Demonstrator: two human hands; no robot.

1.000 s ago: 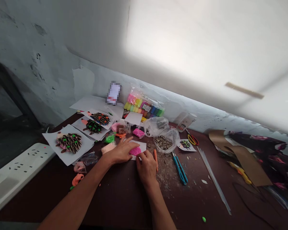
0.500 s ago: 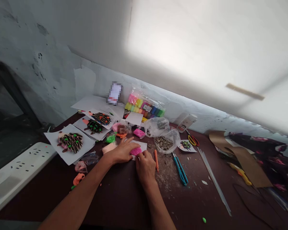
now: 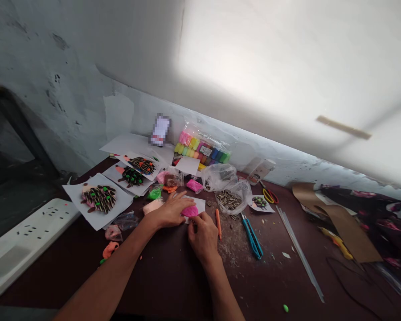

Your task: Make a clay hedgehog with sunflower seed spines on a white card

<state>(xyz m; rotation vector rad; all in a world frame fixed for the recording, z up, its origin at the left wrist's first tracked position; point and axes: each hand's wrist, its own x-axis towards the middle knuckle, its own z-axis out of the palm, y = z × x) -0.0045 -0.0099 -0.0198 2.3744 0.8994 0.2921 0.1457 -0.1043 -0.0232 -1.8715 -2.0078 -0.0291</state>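
A flattened piece of bright pink modelling clay [image 3: 190, 211] lies on a small white paper card [image 3: 200, 205] on the dark table. My left hand [image 3: 173, 210] rests over the card's left side, fingers stretched out and touching the clay's edge. Close by, my right hand [image 3: 203, 237] has its fingers curled in a pinch at the clay's lower right edge. What those fingertips hold, if anything, is hidden. An orange pen-like stick [image 3: 218, 225] lies just right of that hand. Behind it is a clear bag of striped sunflower seeds [image 3: 229, 200].
Finished seed hedgehogs on paper [image 3: 98, 198] lie at the left, near a white power strip [image 3: 36, 234]. A teal cutter [image 3: 251, 236], scissors [image 3: 270, 196] and clear glue sticks [image 3: 300, 254] lie to the right. Colourful clay packs [image 3: 202, 149] lean against the wall.
My right hand has drawn back slightly from the clay, its thumb and index fingertips shifting a little. My left hand stays in place over the card. The view has shifted slightly.
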